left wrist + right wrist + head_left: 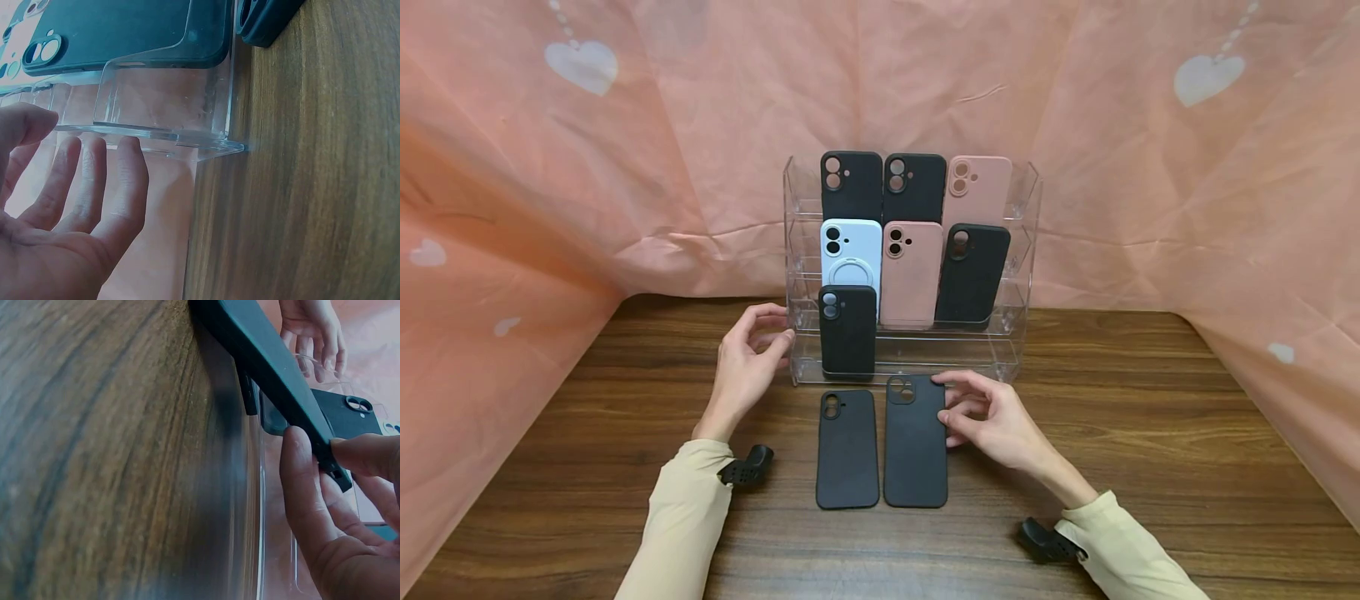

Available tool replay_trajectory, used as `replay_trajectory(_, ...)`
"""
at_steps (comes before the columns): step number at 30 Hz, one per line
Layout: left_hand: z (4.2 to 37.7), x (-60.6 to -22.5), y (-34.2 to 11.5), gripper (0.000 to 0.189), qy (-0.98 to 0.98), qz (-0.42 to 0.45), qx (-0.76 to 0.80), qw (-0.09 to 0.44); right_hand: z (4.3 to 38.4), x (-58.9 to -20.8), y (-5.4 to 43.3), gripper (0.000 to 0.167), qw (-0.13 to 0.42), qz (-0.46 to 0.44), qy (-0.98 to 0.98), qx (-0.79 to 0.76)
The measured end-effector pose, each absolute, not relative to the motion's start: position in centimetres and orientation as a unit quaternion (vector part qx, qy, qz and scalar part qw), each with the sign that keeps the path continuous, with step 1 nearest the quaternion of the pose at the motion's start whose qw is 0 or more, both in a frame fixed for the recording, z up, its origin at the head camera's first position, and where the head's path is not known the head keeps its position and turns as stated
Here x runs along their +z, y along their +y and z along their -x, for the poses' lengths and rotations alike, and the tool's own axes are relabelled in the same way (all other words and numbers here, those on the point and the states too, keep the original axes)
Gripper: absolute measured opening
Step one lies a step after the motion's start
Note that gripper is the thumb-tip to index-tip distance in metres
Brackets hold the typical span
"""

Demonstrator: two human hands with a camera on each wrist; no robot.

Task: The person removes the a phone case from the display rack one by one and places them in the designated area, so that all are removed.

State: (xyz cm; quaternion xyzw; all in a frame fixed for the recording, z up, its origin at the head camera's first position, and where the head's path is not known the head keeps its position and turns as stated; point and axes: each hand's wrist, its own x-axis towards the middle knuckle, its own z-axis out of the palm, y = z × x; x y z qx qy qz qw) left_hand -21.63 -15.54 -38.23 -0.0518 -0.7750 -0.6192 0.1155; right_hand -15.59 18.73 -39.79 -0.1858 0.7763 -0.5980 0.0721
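Note:
A clear acrylic tiered stand (pixel 942 350) stands on the table, with a black phone case (pixel 848 333) upright on its lowest step. My left hand (pixel 747 367) is at the stand's left side; in the left wrist view its relaxed fingertips (pixel 130 147) meet the clear side panel. My right hand (pixel 1000 425) pinches the upper right edge of a black phone case (pixel 917 454) in front of the stand. In the right wrist view that case (pixel 275 372) is tilted, thumb and fingers on its corner. Another black case (pixel 847 454) lies on the table beside it.
Higher steps hold a white case (pixel 852 242) with a ring, pink cases (pixel 912 275) and black cases (pixel 973 275). Pink cloth with hearts (pixel 715 167) hangs behind and at both sides. The wooden table (pixel 587 500) extends around the stand.

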Motion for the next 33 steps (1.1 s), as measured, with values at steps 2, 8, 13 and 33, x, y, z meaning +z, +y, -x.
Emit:
replay_trajectory(2, 21.6, -38.3, -15.6, 0.032, -0.775, 0.053, -0.619, 0.116, 15.7, -39.8, 18.6, 0.045, 0.084, 0.178, 0.781, -0.593)
replay_trajectory(8, 21.7, -38.3, -15.6, 0.032, -0.776, 0.056, -0.617, 0.119, 15.8, -39.7, 18.2, 0.044, 0.124, 0.164, 0.789, -0.579)
replay_trajectory(13, 21.7, -38.3, -15.7, 0.032, -0.777, 0.059, -0.615, 0.12, 15.9, -39.8, 18.0, 0.044, 0.138, 0.158, 0.795, -0.569)
replay_trajectory(33, 21.7, -38.3, -15.7, 0.032, -0.779, 0.055, -0.614, 0.116, 16.5, -40.8, 18.0, 0.046, 0.167, 0.12, 0.788, -0.58)
